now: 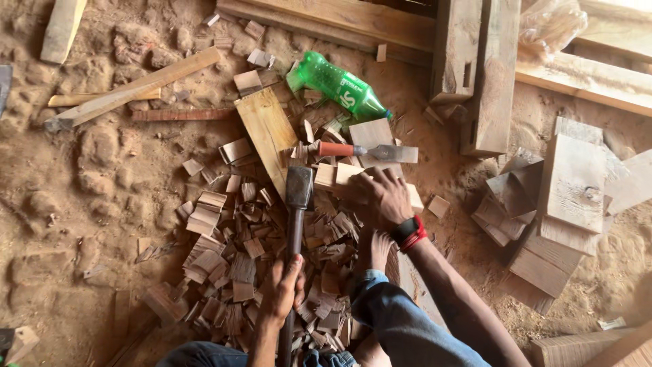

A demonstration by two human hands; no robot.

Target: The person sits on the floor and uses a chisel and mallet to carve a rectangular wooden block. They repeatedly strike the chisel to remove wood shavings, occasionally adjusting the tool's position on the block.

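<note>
From the head camera, the left hand [282,293] gripped one hammer [297,204] over a pale wood block [336,175] on the dirt floor [81,204], which the right hand [380,196] pressed down. A stray blow could hit those fingers. One chisel [367,151], one green bottle [336,85], countless wood chips [238,251].

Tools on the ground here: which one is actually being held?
The dark-headed hammer: the left hand grips its long handle. The red-handled chisel lies loose on the wood scraps, above the right hand, which rests on a pale wooden block.
</note>
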